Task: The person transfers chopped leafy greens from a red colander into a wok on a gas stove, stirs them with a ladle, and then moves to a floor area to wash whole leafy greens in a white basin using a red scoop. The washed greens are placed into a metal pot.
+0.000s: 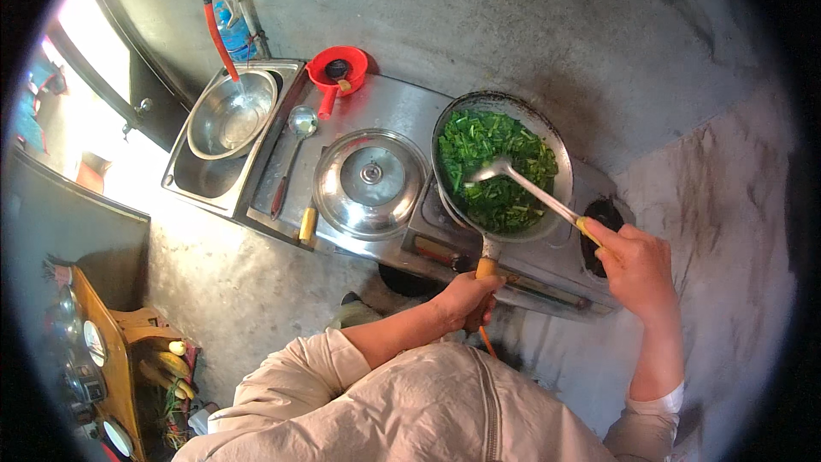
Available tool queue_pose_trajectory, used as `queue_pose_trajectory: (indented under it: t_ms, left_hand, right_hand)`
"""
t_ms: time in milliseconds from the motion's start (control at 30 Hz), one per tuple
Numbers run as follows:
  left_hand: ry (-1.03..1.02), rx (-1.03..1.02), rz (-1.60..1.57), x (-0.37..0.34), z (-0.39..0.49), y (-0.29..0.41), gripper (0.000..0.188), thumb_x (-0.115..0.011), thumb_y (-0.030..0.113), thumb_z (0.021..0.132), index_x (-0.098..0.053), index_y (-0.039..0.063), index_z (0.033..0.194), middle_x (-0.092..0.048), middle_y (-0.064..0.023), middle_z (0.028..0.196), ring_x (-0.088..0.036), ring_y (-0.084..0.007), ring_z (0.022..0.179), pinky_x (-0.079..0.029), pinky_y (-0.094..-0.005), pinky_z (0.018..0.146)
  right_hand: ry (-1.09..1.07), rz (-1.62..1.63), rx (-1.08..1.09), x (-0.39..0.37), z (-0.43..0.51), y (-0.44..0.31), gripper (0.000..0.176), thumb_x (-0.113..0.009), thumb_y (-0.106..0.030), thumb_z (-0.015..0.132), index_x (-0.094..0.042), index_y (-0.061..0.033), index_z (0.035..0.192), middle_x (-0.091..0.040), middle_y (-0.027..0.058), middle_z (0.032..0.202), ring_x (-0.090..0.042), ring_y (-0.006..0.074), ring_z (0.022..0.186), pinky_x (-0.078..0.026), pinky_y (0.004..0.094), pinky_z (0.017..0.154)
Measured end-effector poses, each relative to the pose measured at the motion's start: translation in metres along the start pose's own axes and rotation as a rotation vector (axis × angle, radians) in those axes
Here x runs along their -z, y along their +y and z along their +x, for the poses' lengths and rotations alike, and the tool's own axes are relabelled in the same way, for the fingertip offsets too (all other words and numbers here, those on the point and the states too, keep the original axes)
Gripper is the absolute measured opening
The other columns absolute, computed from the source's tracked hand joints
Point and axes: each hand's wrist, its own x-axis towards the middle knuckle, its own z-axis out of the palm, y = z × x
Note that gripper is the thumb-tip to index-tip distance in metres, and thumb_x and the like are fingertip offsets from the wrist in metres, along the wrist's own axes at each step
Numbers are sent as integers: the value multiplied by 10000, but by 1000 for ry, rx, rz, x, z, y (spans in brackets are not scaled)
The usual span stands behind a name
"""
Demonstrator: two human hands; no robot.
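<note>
My left hand [471, 298] grips the wooden handle [487, 267] of a wok [564, 186] that sits on the gas stove [442, 231]. Chopped leafy greens [503, 141] fill much of the wok. In my right hand [635, 269] is a metal cooking spatula [542, 196], held by its yellow grip. The spatula's head rests among the greens near the middle of the wok. Left of the wok lies a round metal lid [372, 173] with a knob on the steel counter [397, 99].
A ladle [293, 160] and a red plastic dipper [338, 70] lie on the counter. Water runs from a red hose [219, 38] into a metal basin [208, 135] in the sink [192, 189]. At lower left stands a wooden table [106, 340] with vegetables [170, 366] beside it.
</note>
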Motion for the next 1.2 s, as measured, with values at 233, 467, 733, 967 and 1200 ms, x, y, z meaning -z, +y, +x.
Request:
queue_pose_trajectory:
  t_ms: [233, 467, 733, 967, 1200]
  left_hand:
    - [-44, -6, -20, -4, -3, -1, 281, -660, 300, 895, -494, 87, 816, -501, -26, 652, -502, -161, 482, -394, -307, 424]
    - [10, -4, 11, 0, -13, 8, 286, -668, 307, 892, -501, 84, 827, -496, -23, 619, -511, -160, 481, -377, -311, 408]
    - [-24, -15, -4, 5, -1, 1, 268, -643, 285, 906, -469, 84, 873, -497, -43, 652, -512, -176, 462, -384, -326, 395]
    - [-66, 26, 39, -8, -7, 8, 267, -635, 283, 907, -488, 66, 859, -495, -39, 656, -514, -170, 478, -418, -318, 438]
    - [-64, 11, 43, -1, -1, 6, 244, -616, 268, 917, -488, 71, 856, -504, -52, 640, -511, -173, 481, -436, -343, 456]
  right_hand:
    - [80, -147, 80, -89, 25, 17, 562, -645, -49, 830, -575, -244, 1352, -516, 105, 723, -581, 316, 651, -466, 452, 594]
    - [124, -50, 52, -68, 48, 7, 515, -634, -73, 850, -585, -235, 1337, -541, 118, 734, -583, 344, 657, -475, 463, 624]
    - [74, 41, -104, -73, 22, 26, 484, -622, -98, 871, -595, -237, 1335, -562, 131, 734, -601, 347, 688, -483, 464, 637]
    - [92, 98, -167, -99, 5, 11, 503, -643, -91, 840, -602, -220, 1324, -589, 131, 737, -617, 349, 704, -489, 470, 661]
    - [-87, 101, -242, -61, -20, -4, 486, -663, -120, 828, -618, -228, 1300, -605, 148, 763, -622, 359, 761, -486, 485, 690]
